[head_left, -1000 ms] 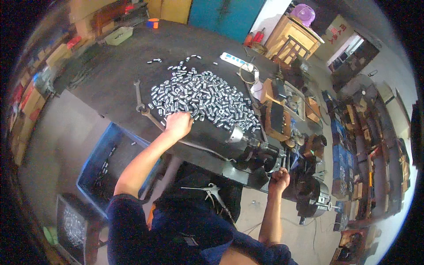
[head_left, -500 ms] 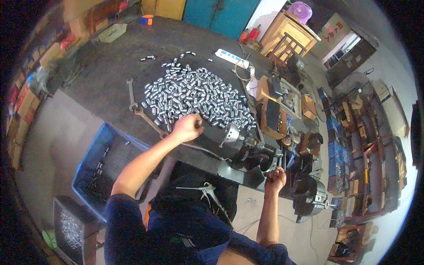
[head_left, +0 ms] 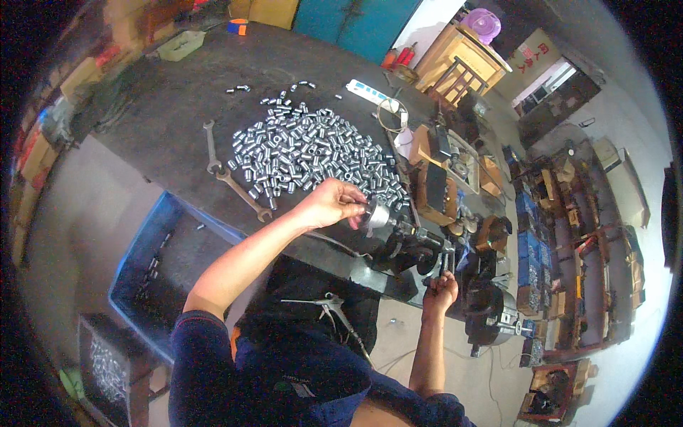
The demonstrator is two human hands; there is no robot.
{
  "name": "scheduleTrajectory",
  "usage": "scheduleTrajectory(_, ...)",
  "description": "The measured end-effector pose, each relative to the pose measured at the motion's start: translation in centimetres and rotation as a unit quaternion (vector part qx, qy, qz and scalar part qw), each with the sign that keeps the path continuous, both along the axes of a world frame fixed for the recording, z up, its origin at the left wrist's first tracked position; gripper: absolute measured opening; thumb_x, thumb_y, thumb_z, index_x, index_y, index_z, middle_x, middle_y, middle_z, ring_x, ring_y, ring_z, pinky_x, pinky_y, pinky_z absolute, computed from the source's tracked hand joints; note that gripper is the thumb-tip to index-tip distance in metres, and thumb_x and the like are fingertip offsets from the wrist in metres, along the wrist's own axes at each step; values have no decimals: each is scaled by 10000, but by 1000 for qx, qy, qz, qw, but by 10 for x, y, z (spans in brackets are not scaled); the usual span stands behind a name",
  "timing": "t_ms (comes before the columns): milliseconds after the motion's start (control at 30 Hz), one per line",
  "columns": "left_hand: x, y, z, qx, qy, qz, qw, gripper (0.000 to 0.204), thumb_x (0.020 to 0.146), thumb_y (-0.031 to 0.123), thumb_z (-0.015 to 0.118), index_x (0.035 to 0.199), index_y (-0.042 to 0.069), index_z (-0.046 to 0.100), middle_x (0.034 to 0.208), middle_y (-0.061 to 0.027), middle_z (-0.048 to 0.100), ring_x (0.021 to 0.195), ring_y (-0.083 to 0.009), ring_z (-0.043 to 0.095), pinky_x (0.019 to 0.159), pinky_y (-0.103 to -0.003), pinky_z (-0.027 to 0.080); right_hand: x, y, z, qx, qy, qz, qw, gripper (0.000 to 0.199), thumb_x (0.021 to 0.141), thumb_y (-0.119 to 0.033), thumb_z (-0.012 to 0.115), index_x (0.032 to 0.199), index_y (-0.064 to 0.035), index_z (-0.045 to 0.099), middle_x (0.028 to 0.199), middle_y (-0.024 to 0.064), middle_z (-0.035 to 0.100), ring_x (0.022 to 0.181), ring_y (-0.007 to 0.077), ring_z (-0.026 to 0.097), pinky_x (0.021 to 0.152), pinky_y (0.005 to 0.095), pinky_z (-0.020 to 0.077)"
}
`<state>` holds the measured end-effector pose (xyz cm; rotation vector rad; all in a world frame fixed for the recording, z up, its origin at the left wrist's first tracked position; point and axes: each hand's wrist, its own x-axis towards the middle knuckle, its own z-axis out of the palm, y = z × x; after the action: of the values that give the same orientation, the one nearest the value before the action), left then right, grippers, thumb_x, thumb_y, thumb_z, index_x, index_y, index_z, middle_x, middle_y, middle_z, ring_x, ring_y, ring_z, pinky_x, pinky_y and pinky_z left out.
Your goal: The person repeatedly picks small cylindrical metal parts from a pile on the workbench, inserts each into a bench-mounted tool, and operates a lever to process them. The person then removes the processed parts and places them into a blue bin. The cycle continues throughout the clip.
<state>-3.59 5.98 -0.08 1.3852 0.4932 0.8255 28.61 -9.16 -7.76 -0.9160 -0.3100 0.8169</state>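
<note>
My left hand point(head_left: 331, 205) is at the front face of a round silver chuck point(head_left: 378, 216), thumb and fingers pinched together. Whatever sits between those fingertips is hidden. The chuck belongs to a small dark bench machine point(head_left: 409, 243) at the table's near edge. At its right end, my right hand point(head_left: 442, 290) is closed round a metal lever point(head_left: 447, 260). Beyond my left hand spreads a big heap of short, shiny metal sleeves point(head_left: 313, 146). Two open-ended wrenches lie left of the heap: one upright point(head_left: 210, 148), one slanting point(head_left: 244, 194) toward my left forearm.
Below the table edge hangs an air blow gun point(head_left: 331, 304) near my lap. A blue bin point(head_left: 126, 274) stands left, with a dark box of small parts point(head_left: 107, 366) below. A white power strip point(head_left: 371, 95), wooden boxes point(head_left: 434, 186) and a larger chuck point(head_left: 498, 313) are at right.
My left hand has moved right, from beside the heap to the chuck's face. My right hand stays at the lever, with little shift.
</note>
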Motion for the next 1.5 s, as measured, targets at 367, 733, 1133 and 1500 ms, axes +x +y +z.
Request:
scheduleTrajectory(367, 3, -2, 4, -16, -10, 9, 1000, 112, 819, 58, 513, 824, -53, 525, 623, -94, 569, 519, -164, 579, 487, -255, 476, 2, 5, 78, 6, -118, 85, 989, 168, 818, -193, 428, 761, -44, 480, 520, -42, 286, 426, 60, 232, 387, 203, 197)
scheduleTrajectory(733, 11, -14, 15, -26, 82, 108, 990, 212, 842, 118, 489, 707, -39, 536, 543, -63, 525, 388, -106, 492, 370, -229, 406, 5, 10, 77, 1, -144, 83, 986, 209, 819, -217, 436, 772, -20, 489, 508, -40, 304, 410, 48, 257, 343, 184, 211)
scheduleTrajectory(1133, 12, -19, 6, 30, 25, 106, 994, 112, 830, 89, 507, 837, -21, 527, 682, -43, 552, 575, -102, 535, 537, -233, 437, 17, 75, 99, 21, -94, 64, 993, 189, 823, -189, 429, 784, -15, 490, 527, -51, 255, 431, 46, 218, 365, 186, 171)
scheduleTrajectory(1500, 29, -20, -8, 244, 186, 297, 904, 349, 842, 260, 465, 647, -27, 504, 538, -214, 448, 447, -347, 461, 438, -397, 340, 27, 85, -15, -108, -115, -33, 987, 157, 764, -176, 478, 789, -39, 552, 584, -15, 470, 487, 84, 399, 448, 225, 320)
